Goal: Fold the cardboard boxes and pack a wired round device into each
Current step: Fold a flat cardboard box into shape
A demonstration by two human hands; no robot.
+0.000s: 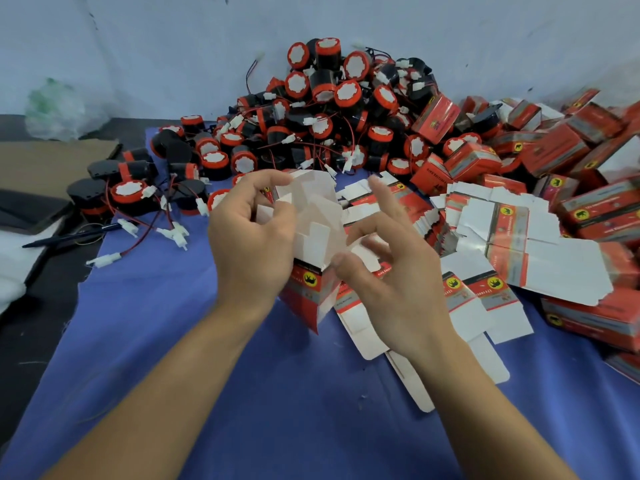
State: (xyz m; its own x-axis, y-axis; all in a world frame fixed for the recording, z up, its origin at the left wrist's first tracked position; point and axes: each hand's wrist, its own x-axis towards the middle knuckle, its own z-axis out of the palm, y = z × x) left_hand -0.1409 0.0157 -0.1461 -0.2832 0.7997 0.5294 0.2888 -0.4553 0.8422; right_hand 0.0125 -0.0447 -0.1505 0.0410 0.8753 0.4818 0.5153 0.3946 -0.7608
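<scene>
Holding upright box [310, 293], flaps upward: left hand [250, 237], right hand [393, 284].

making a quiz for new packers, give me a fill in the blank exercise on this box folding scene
The left hand and right hand hold a half-folded box whose white top flaps stand ____.
The cloth under the work is ____.
The wired round devices are heaped against the ____.
The flat unfolded boxes lie to the held box's ____.
Missing words: open; blue; wall; right.
</scene>
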